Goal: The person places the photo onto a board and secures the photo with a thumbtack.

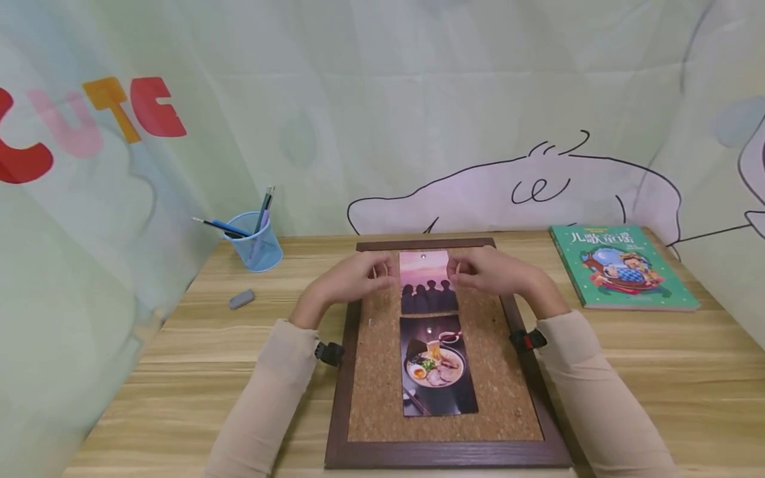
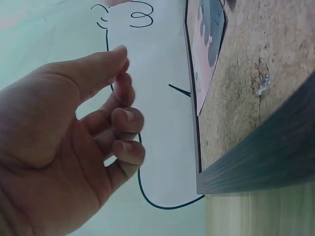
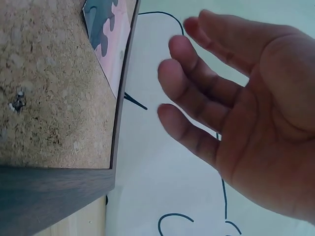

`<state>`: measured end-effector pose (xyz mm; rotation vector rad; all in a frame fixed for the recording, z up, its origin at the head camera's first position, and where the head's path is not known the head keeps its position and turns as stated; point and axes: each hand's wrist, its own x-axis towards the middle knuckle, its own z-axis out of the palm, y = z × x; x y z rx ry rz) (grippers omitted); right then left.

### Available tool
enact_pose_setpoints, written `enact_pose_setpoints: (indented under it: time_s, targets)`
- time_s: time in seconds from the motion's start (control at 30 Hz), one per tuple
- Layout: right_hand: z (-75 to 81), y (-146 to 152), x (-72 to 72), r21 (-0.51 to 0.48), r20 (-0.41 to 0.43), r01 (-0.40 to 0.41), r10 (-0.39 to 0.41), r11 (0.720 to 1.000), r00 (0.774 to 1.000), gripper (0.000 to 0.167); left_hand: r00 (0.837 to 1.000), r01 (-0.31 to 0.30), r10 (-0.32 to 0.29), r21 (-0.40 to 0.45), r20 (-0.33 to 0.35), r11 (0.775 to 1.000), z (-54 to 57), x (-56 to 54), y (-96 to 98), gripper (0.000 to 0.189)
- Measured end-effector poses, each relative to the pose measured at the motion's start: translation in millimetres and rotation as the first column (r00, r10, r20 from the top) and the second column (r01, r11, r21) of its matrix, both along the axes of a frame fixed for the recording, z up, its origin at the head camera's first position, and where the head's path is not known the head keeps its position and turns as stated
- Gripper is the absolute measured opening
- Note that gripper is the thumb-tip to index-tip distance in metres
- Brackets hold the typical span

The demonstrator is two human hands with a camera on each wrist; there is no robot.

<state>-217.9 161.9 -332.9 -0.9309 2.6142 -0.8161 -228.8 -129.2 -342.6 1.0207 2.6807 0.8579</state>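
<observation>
A cork board (image 1: 376, 372) in a dark brown frame lies on the table. Near its top is a photo of silhouetted people against a pink sky (image 1: 423, 272), with a pushpin (image 1: 424, 256) at its upper edge. Below hangs a ramen photo (image 1: 439, 392), also pinned near its top. My left hand (image 1: 352, 273) hovers by the upper photo's left edge, thumb and index tips close together, the other fingers loosely curled. On the opposite side my right hand (image 1: 497, 271) hovers with loosely bent fingers. The wrist views show both hands above the cork, apart from the photo, holding nothing visible.
A blue mesh pen cup (image 1: 257, 251) with several pencils stands at the back left, and a grey eraser (image 1: 242, 299) lies in front of it. To the right is a green children's book (image 1: 624, 269). A printed curtain (image 1: 382, 133) hangs behind the table.
</observation>
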Motion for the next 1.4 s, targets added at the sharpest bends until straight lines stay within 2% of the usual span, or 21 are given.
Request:
enact_pose_setpoints:
  time_s: [0.3, 0.4, 0.57, 0.8, 1.13, 1.4]
  targets:
    - [1.4, -4.1, -2.0, 0.012, -0.166, 0.065, -0.062, 0.998, 0.984, 0.009, 0.992, -0.055, 0.051, -0.029, -0.117, 0.998, 4.4, 0.1, -2.3, 0.005]
    - [2.0, -5.2, -2.1, 0.021, -0.194, 0.085, -0.08, 0.996, 0.978, 0.01, 0.985, -0.077, 0.068, -0.056, -0.161, 0.995, 5.4, 0.8, -3.7, 0.005]
    - [0.5, -4.0, -1.5, 0.032, -0.197, 0.111, -0.103, 0.993, 0.975, 0.01, 0.973, -0.119, 0.094, -0.11, -0.21, 0.987, 3.8, 1.2, -5.6, 0.012]
    - [-0.9, -2.9, -2.7, 0.04, -0.203, 0.114, -0.104, 0.993, 0.974, 0.017, 0.955, -0.171, 0.123, -0.162, -0.27, 0.972, 1.7, 2.4, -8.2, 0.033]
    - [-0.4, -1.9, -1.4, 0.059, -0.179, 0.124, -0.111, 0.991, 0.978, 0.027, 0.951, -0.174, 0.118, -0.18, -0.285, 0.968, 0.9, 4.1, -9.1, 0.043]
    - [-3.6, -1.8, -1.0, 0.108, -0.167, 0.143, -0.123, 0.984, 0.978, 0.041, 0.954, -0.191, 0.124, -0.237, -0.272, 0.953, 0.0, 4.4, -9.9, 0.059]
